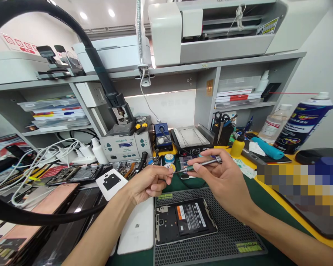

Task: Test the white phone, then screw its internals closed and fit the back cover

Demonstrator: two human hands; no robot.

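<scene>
My right hand grips a slim screwdriver with a silver and dark handle, its thin shaft pointing left. My left hand is closed, thumb and forefinger pressed together close to the shaft's tip; what they hold, if anything, is too small to make out. Right at those fingertips shows a round white-and-yellow piece; whether it is touched I cannot tell. Below both hands lies an opened phone, its labelled battery exposed, on a black perforated mat. A white back cover rests left of it.
Phone parts and white cables crowd the left. A black flexible arm arches across the left side. Behind stand a soldering station and a heating plate. A yellow bottle and spray can are at right.
</scene>
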